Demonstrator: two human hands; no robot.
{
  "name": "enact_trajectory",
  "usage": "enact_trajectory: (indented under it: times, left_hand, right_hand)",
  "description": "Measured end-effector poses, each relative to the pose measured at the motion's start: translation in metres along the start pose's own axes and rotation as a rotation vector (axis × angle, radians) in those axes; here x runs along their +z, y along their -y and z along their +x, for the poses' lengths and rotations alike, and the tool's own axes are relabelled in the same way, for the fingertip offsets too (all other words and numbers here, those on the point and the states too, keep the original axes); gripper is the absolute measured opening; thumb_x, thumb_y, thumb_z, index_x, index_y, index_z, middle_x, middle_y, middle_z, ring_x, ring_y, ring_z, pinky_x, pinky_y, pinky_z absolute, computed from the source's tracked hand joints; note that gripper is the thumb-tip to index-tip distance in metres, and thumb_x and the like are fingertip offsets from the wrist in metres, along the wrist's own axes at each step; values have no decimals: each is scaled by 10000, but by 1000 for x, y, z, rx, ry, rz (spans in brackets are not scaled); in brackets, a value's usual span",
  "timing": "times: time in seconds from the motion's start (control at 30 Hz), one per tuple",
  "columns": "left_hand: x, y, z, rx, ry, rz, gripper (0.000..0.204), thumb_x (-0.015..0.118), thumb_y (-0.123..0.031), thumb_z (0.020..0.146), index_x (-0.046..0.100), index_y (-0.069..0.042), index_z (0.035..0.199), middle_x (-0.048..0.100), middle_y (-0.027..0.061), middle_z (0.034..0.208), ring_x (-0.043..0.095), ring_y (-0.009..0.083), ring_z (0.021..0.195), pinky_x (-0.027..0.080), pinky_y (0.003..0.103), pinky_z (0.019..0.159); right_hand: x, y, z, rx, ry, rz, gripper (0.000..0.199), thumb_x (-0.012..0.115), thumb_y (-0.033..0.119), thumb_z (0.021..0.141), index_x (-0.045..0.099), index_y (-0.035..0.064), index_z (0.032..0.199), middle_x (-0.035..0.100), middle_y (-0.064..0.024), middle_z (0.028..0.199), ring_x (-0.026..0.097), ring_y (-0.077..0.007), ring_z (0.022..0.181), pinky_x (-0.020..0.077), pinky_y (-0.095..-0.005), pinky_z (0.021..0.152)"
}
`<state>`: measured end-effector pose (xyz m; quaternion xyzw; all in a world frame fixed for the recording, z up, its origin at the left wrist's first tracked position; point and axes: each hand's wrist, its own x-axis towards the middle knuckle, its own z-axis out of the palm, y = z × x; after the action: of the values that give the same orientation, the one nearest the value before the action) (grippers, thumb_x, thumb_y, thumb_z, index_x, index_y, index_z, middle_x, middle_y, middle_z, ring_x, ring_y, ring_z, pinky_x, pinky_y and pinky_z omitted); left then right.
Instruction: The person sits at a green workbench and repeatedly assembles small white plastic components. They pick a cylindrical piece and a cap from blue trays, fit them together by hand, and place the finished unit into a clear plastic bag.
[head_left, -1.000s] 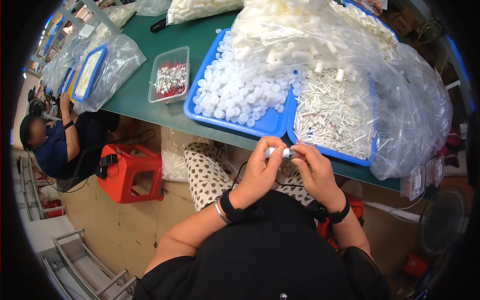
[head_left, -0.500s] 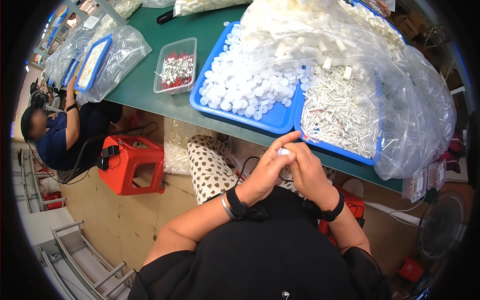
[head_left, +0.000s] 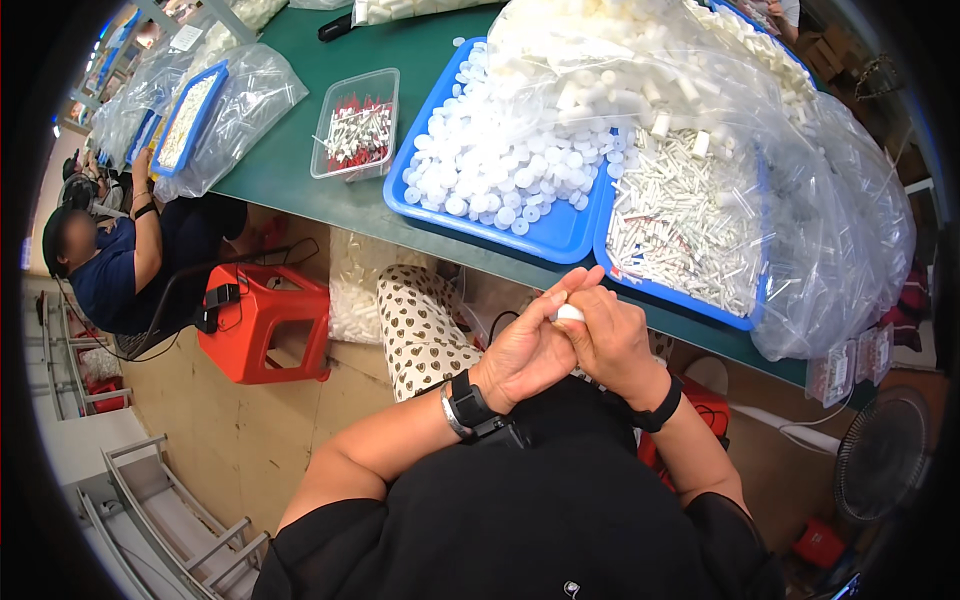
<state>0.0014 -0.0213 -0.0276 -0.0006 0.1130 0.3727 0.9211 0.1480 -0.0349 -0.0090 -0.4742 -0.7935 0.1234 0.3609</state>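
Right hand (head_left: 622, 345): our grip closes around a small white piece (head_left: 570, 313).
Left hand (head_left: 528, 358): our grip lies mostly unfolded, palm up, fingers extended beside the piece.
White piece: between our hands, near the green surface (head_left: 300, 190).
Blue trays (head_left: 562, 240): before us, heaped with white discs (head_left: 500, 170) and rods (head_left: 680, 220).

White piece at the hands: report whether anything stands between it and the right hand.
Nothing visible does: the right hand is curled around the white piece. The open left hand is close beside them; part of the piece is hidden there.
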Motion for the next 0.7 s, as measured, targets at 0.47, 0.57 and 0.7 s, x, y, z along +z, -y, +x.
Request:
enact_trajectory:
  times: [0.47, 0.57, 0.7]
  left_hand:
    - [13, -4, 4, 90, -7, 363, 557, 323, -468, 1057, 332, -113, 1485, 376, 87, 1518, 390, 277, 1386, 364, 441, 1143]
    - [10, -4, 4, 88, -17, 340, 559, 305, -483, 1055, 338, -107, 1467, 366, 95, 1522, 403, 292, 1376, 371, 444, 1141]
    - [9, -9, 6, 47, -62, 326, 601, 270, -519, 1047, 305, -113, 1488, 358, 89, 1528, 418, 282, 1365, 382, 451, 1126]
  right_hand:
    - [-1, 13, 4, 147, 50, 44, 229, 614, 60, 911, 529, 9, 1118, 634, -180, 903, 646, -400, 728, 517, -453, 603]
    - [6, 19, 4, 184, 35, 15, 220, 620, 54, 900, 541, 9, 1101, 640, -181, 888, 650, -393, 699, 522, -455, 588]
    - [13, 12, 4, 280, 29, 163, 187, 593, 93, 943, 537, 13, 1103, 656, -192, 870, 660, -388, 711, 522, -440, 596]
